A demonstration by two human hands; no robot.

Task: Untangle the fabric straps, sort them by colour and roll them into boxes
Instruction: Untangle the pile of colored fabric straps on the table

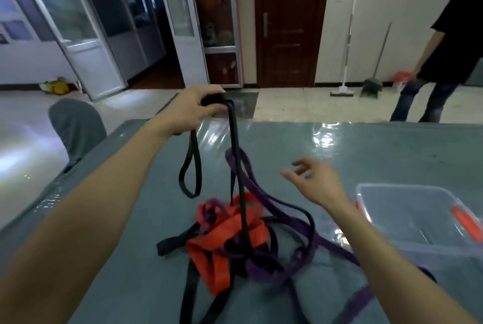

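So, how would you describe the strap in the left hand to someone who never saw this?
On the grey-green table lies a tangle of orange, purple and black straps. One black strap rises from it, taut, to the left hand, whose fingers grip it. No other colour is held.

Both of the person's arms are bare. The left forearm [104,193] is uncovered from the wrist to the lower left corner of the view, smooth and slender. The right forearm [392,258] is uncovered likewise, down to the lower right corner. The left hand [194,106] and the right hand [316,182] are bare too, both slim. The right hand's fingertips [286,174] are blurred, and the nails cannot be made out.
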